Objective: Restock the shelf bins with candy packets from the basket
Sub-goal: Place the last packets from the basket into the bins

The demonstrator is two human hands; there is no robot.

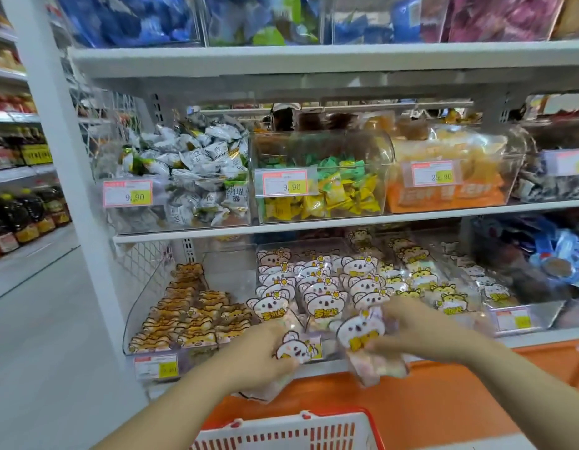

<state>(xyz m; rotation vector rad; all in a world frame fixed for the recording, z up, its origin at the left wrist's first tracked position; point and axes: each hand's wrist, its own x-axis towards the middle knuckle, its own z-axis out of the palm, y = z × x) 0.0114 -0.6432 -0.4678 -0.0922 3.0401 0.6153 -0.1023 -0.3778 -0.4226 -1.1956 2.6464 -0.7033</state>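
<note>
Gripping one koala packet (298, 349) in our left hand (260, 357) and a second koala packet (359, 336) in our right hand (415, 329), both right at the front of the already pretty full koala bin (327, 347), we're probably near done, though we can't see what's left in the basket (341, 414).

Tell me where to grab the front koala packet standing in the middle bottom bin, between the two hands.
Pinch the koala packet by its flat printed head card, coming straight down from above and slightly from the front. It stands upright, packed against other packets behind and beside it, so only the top card is free; the pouch below is hidden.
</note>
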